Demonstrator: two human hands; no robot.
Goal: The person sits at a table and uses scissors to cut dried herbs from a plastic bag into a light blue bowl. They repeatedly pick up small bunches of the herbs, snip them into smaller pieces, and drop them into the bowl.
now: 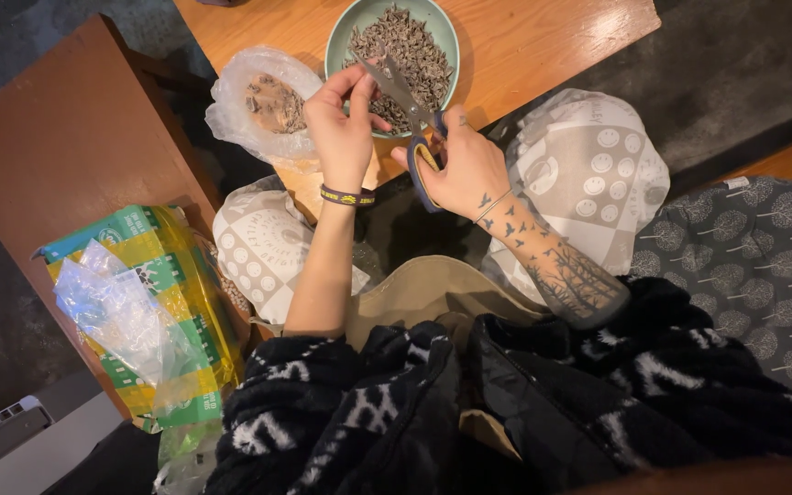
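Snipping away here: right hand (465, 170) is gripping the scissors (405, 101), left hand (341, 128) is pinching a small piece right beside the blades, over the bowl (341, 41) of trimmings on the desk (543, 37); next cut needs steady feeding

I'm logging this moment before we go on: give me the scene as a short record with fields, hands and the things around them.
left hand: left hand pinches a small piece over the bowl's near rim
right hand: right hand grips scissors, blades open, pointing up over the bowl
bowl: teal bowl full of small dark dried pieces, on the wooden table
bag: clear plastic bag with similar pieces, left of the bowl
lower left: yellow-green packaging with crumpled clear plastic on it
wrist: dark band on the left wrist
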